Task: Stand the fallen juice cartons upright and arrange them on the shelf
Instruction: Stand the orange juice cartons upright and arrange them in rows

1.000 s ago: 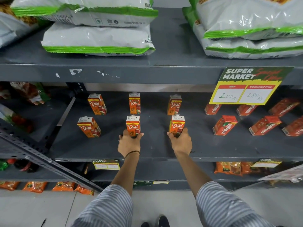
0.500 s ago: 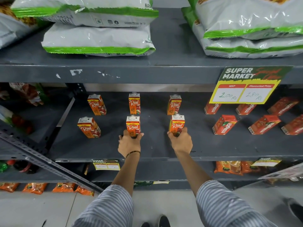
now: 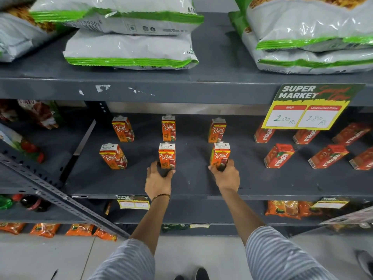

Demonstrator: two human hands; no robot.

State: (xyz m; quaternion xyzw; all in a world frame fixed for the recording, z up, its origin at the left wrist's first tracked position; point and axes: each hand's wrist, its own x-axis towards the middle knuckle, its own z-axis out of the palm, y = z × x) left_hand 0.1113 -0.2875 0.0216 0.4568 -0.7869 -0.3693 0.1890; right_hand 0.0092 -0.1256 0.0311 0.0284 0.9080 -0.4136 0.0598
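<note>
Six Real cartons [image 3: 167,156] upright mid-shelf [image 3: 191,184], two rows. Probably light, stiff, tippy, so best gripped low on the sides. Left hand [image 3: 158,181] loosely cupping front-middle base; right hand [image 3: 227,176] wrapped around the front carton [image 3: 220,156] at 3 o'clock.

Orange Real cartons [image 3: 167,156] on the dark grey shelf [image 3: 191,182], red Maaza cartons [image 3: 279,155] alongside (grey-and-white striped sleeves [image 3: 282,253] below).

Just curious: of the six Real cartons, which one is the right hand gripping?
The front-row carton on the right. The right hand is wrapped around its base; the left hand is at the front middle one.
</note>
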